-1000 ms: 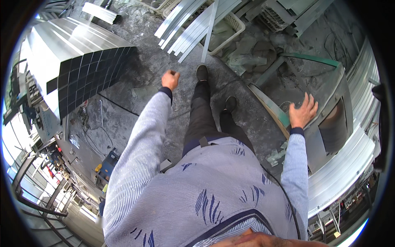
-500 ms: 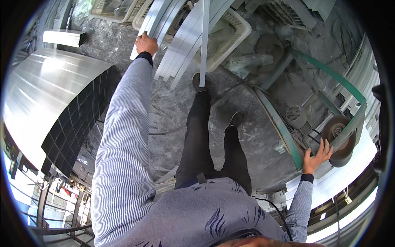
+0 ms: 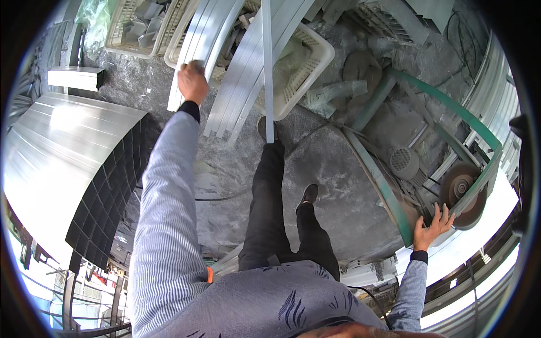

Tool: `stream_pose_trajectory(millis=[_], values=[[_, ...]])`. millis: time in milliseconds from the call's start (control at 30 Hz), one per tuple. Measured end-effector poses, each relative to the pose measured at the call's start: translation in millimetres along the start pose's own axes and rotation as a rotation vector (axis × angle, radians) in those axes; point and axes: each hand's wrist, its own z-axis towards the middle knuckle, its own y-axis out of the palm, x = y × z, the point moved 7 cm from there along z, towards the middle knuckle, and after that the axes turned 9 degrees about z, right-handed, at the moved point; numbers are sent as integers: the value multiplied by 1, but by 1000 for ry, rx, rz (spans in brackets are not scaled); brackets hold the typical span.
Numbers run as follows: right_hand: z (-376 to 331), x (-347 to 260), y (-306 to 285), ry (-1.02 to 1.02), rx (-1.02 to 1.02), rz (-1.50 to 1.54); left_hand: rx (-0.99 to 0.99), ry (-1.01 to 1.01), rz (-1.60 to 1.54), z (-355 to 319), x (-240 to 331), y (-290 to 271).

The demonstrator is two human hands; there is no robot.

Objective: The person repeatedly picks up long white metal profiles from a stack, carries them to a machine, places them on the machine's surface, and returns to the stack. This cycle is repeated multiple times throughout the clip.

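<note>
My left hand (image 3: 193, 83) is laid over the left bundle of long silver metal profiles (image 3: 209, 28). Its fingers are bent and smeared by motion, so whether they grip a profile is unclear. Right of it lies a second bundle of profiles (image 3: 242, 76), with one narrow metal strip (image 3: 267, 67) crossing over it toward my leg. My right hand (image 3: 433, 228) is held out with its fingers spread and nothing in them. It is next to the green metal frame (image 3: 401, 219) and the brown round wheel (image 3: 462, 188) mounted there.
Cream plastic baskets (image 3: 324, 56) stand under and beside the bundles; the far left basket (image 3: 112, 34) contains metal offcuts. At left is a large stack of silver box profiles (image 3: 73, 127). A motor (image 3: 403, 160) sits inside the green frame. A dark cable (image 3: 222, 198) crosses the floor.
The whole view has shifted, so the bundles appear lower. My left hand stays over the left bundle, now blurred. The right hand remains spread beside the wheel.
</note>
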Motion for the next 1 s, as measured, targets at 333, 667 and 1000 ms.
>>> stream_pose_trajectory(millis=[333,667,1000], values=[[4,-1,-2,-12,4,18,-160,-205,22,-55,60,11],[4,1,-4,-17,10,51,-294,-109,114,-58,36,19],[5,1,-4,-39,26,64,-270,-241,63,-62,20,34]])
